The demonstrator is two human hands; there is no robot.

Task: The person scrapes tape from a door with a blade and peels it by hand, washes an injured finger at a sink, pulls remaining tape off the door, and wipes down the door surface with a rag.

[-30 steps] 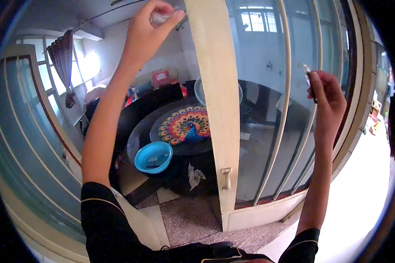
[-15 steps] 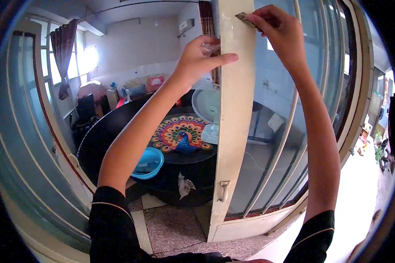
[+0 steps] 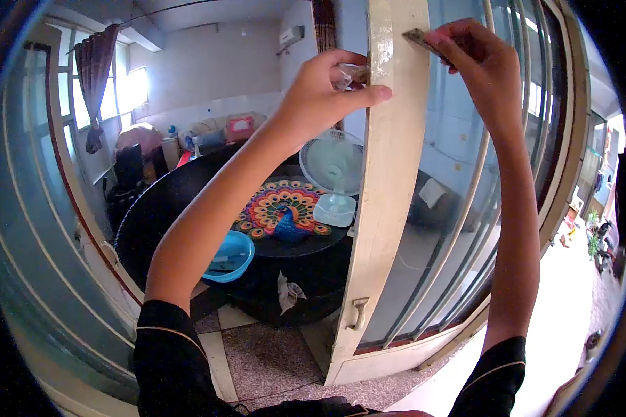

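Note:
A cream-painted door point(image 3: 389, 181) with a glass panel stands partly open before me. My left hand point(image 3: 334, 90) is closed round its edge, thumb on the front face, fingers behind. Crumpled clear plastic point(image 3: 351, 76), perhaps tape, sits in that hand against the edge. Above its thumb, a shiny patch point(image 3: 384, 52) shows on the paint. My right hand point(image 3: 476, 59) pinches a small, flat, dark metal blade point(image 3: 416, 36), its tip at the upper door face. Some of the right fingers are curled out of sight.
Lower on the door is a metal handle point(image 3: 358, 314). Behind it, a round black table point(image 3: 160, 215) bears a peacock picture point(image 3: 285, 219), a fan point(image 3: 334, 170) and a blue basin point(image 3: 231, 258). Another glazed door point(image 3: 35, 208) stands at left. Vertical bars point(image 3: 474, 174) cross the glass.
The door and both hands appear further right in view. The blade has shifted toward the glass side of the door's face. A shiny patch shows more plainly on the paint.

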